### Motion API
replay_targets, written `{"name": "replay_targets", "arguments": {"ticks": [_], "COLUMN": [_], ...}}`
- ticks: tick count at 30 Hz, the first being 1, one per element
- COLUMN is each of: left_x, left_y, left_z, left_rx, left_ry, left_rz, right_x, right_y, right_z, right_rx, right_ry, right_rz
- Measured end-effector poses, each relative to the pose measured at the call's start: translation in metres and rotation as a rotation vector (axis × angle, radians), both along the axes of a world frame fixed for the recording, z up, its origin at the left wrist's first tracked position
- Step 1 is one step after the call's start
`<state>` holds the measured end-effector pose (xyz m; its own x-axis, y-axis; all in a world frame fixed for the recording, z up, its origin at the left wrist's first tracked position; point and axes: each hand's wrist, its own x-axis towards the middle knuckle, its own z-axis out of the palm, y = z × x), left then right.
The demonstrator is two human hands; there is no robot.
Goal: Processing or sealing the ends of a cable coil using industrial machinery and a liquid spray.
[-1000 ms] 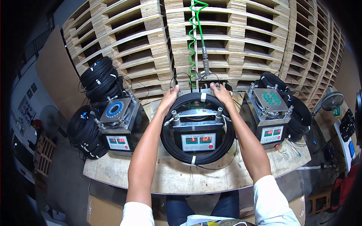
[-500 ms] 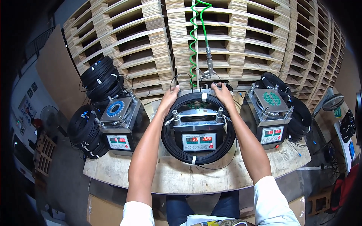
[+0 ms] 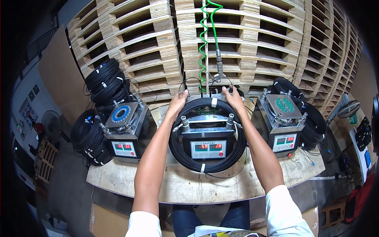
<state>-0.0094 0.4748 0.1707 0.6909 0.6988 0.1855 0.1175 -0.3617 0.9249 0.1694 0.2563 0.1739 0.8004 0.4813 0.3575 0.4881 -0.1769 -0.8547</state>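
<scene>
A coil of black cable (image 3: pixel 239 152), tied with white bands, hangs around the front of the middle polishing machine (image 3: pixel 185 139). Through the ring show the machine's lit display panel (image 3: pixel 208 149) and two metal clamp posts. My left hand (image 3: pixel 177 103) is closed at the machine's far left corner, thumb on top. At the far right corner my right hand (image 3: pixel 234 99) is closed in the same way. What sits under the fingers of either hand is mostly hidden. Thin cable ends arch up beside both hands to the machine's top.
Similar machines stand left (image 3: pixel 124 136) and right (image 3: pixel 281 130), bearing blue and green connector rings. Stacked black cable coils (image 3: pixel 103 85) stand at left, more coils (image 3: pixel 314 122) at right. A green air hose (image 3: pixel 215 35) hangs before wooden pallets (image 3: pixel 272 39). The wooden bench (image 3: pixel 177 185) has a curved front edge.
The red digits on the machines' displays have changed. Both hands and the cable coil stay in place.
</scene>
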Motion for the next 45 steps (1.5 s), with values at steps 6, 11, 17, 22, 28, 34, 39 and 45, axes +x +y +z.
{"name": "replay_targets", "arguments": {"ticks": [6, 11, 17, 22, 28, 34, 39, 45], "left_x": [0.002, 0.004, 0.002, -0.004, -0.003, 0.001, 0.006, 0.005], "left_y": [-0.009, 0.005, 0.001, -0.011, -0.007, 0.001, 0.006, 0.002], "left_z": [0.005, -0.005, -0.002, 0.008, 0.007, 0.000, -0.003, 0.000], "left_rx": [-0.075, -0.048, -0.064, -0.006, -0.009, -0.098, -0.030, 0.035], "left_ry": [0.020, 0.041, 0.042, 0.066, 0.067, 0.030, 0.031, 0.037], "left_rz": [-0.060, -0.036, -0.060, 0.023, 0.001, -0.083, -0.044, 0.019], "right_x": [-0.001, -0.004, 0.004, 0.005, 0.003, 0.004, 0.021, 0.018], "right_y": [-0.004, -0.001, 0.002, 0.001, 0.001, 0.003, 0.005, 0.004], "right_z": [0.000, 0.004, 0.000, -0.001, -0.001, -0.002, -0.009, -0.010], "right_rx": [-0.058, -0.182, -0.091, -0.053, -0.069, -0.125, -0.064, -0.021], "right_ry": [-0.020, 0.001, 0.007, 0.012, 0.027, 0.013, 0.026, -0.052], "right_rz": [-0.104, -0.129, -0.009, -0.032, -0.059, -0.096, 0.001, -0.079]}}
